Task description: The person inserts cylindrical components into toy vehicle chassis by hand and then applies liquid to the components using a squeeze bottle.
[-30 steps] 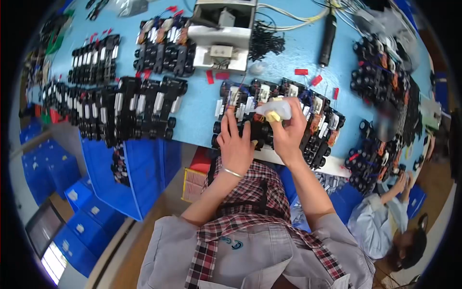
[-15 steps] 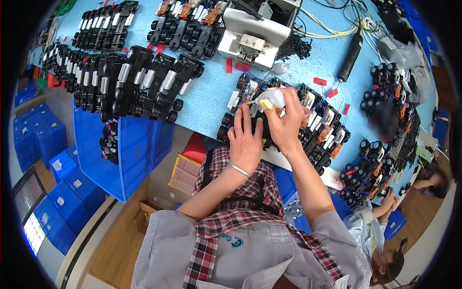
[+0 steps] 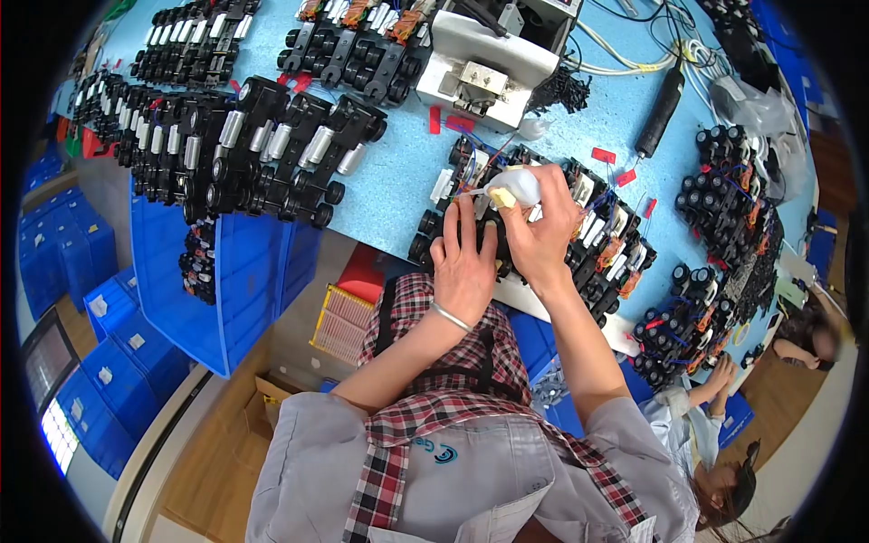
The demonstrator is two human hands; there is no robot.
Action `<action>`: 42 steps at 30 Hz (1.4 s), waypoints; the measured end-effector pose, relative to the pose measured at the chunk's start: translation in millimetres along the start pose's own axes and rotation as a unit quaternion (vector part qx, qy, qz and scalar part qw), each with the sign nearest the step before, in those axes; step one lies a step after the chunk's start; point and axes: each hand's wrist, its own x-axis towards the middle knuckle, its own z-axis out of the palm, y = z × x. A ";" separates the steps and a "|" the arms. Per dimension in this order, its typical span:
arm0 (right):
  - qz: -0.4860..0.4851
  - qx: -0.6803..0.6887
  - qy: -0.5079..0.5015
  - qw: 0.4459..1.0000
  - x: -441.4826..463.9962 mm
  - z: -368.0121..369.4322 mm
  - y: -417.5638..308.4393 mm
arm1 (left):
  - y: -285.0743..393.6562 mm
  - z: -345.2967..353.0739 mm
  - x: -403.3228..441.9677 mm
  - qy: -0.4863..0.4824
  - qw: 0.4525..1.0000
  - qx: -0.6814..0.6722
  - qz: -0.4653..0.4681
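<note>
My right hand (image 3: 546,228) is closed around a small white squeeze bottle (image 3: 520,186) with yellowish wrapping at its neck. The bottle lies tilted, its thin nozzle pointing left, close to my left fingertips. My left hand (image 3: 464,276) grips a black toy truck chassis (image 3: 425,237), with its fingers bent over the top and partly hiding it. Wires and a silvery part show on the chassis just beyond those fingers. What the nozzle tip touches is too small to make out. More wired chassis (image 3: 605,237) stand in a row right beside my right hand.
Rows of black chassis (image 3: 299,149) fill the left of the blue table (image 3: 385,217). A metal fixture (image 3: 484,77) stands behind my hands. A black pen-like tool (image 3: 663,109) with a cable lies to the right. A blue bin (image 3: 195,312) is at lower left; a co-worker (image 3: 692,425) sits right.
The view has shifted slightly. Both hands keep nearly the same pose, with the bottle still held over the chassis and its nozzle by the left fingertips.
</note>
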 end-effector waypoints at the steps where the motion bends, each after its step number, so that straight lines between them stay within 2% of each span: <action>1: -0.001 0.000 0.001 1.000 0.3 0.3 -0.5 | 0.0 -0.3 0.3 0.003 1.000 -0.003 0.001; 5: -0.020 -0.016 0.008 1.000 1.8 -2.2 -1.0 | 3.1 -2.5 -3.7 -0.010 1.000 -0.007 0.003; 7: 0.007 -0.028 0.000 1.000 4.1 -7.8 -7.1 | -0.3 -14.2 5.1 0.011 1.000 0.003 0.017; 8: -0.012 -0.025 0.015 0.999 7.5 -10.1 -9.8 | -1.7 -25.5 4.6 -0.015 0.999 -0.047 0.022; 9: 0.099 0.088 0.030 0.991 7.1 -14.2 -12.8 | -4.6 -35.7 6.8 -0.048 0.994 -0.097 0.026; 10: 0.210 0.199 0.038 0.956 11.3 -17.1 -14.3 | -10.1 -44.4 13.2 -0.038 0.994 -0.094 0.035; 11: 0.202 0.198 0.045 0.958 23.2 -19.0 -16.2 | -17.4 -53.8 18.9 -0.026 0.992 -0.117 0.036; 13: 0.162 0.256 0.161 0.939 52.9 -25.2 -25.9 | -34.2 -71.3 31.4 -0.011 0.985 -0.170 0.040; 14: 0.158 0.251 0.169 0.940 71.4 -29.0 -31.8 | -43.9 -79.1 41.3 -0.011 0.984 -0.172 0.050; 17: 0.104 0.262 0.092 0.955 147.1 -24.8 -46.6 | -83.1 -102.0 89.5 0.053 0.979 -0.192 0.050; 20: 0.117 0.168 0.071 0.976 224.8 -4.6 -33.9 | -126.8 -110.9 141.8 0.037 0.978 -0.193 0.064; 22: 0.134 0.078 -0.019 0.988 269.1 4.3 -14.0 | -142.9 -107.0 165.3 0.015 0.977 -0.203 0.060; 23: 0.148 0.075 -0.016 0.986 284.5 10.3 -8.9 | -150.2 -108.3 176.6 0.003 0.976 -0.210 0.057; 24: 0.159 0.034 -0.075 0.984 297.7 17.4 -6.6 | -157.1 -110.4 186.1 -0.011 0.975 -0.215 0.056; 25: 0.170 -0.005 -0.134 0.976 304.9 24.7 -1.3 | -162.3 -110.9 192.5 -0.024 0.974 -0.220 0.054; 26: 0.184 -0.008 -0.130 0.974 307.5 32.0 7.2 | -165.8 -109.4 196.5 -0.038 0.972 -0.224 0.057; 29: 0.200 -0.014 -0.221 0.955 316.4 48.5 28.7 | -168.0 -101.5 207.0 -0.055 0.964 -0.254 0.052; 33: 0.208 -0.027 -0.290 0.934 319.4 61.0 38.5 | -166.3 -98.0 213.3 -0.064 0.958 -0.275 0.053; 38: 0.200 -0.032 -0.289 0.936 317.1 61.1 36.4 | -159.6 -95.4 215.3 -0.059 0.955 -0.287 0.041; 42: 0.151 -0.026 -0.279 0.948 314.3 63.6 40.5 | -155.4 -93.3 215.2 -0.043 0.955 -0.292 0.038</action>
